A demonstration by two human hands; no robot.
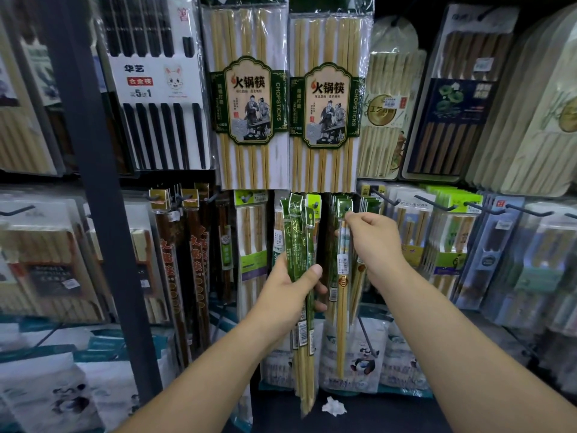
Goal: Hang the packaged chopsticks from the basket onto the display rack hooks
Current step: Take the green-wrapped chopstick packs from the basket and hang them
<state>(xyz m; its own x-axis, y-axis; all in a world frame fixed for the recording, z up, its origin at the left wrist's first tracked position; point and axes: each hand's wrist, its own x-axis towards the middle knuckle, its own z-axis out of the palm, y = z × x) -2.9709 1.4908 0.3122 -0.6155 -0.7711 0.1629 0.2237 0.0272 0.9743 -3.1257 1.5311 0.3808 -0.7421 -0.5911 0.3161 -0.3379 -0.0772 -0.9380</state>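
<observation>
My left hand (288, 290) grips a bundle of several slim green-topped chopstick packets (299, 242), held upright in front of the display rack. My right hand (371, 242) pinches the top of one more green-topped packet (342, 276) at a hook in the middle row, where like packets (338, 203) hang. The hook itself is hidden behind the packets and my fingers. No basket is in view.
Two large hot-pot chopstick packs (249, 98) (327, 104) hang right above the hands. Dark hooks (434, 203) stick out to the right. A dark upright post (103, 182) stands on the left. A crumpled white scrap (334, 406) lies below.
</observation>
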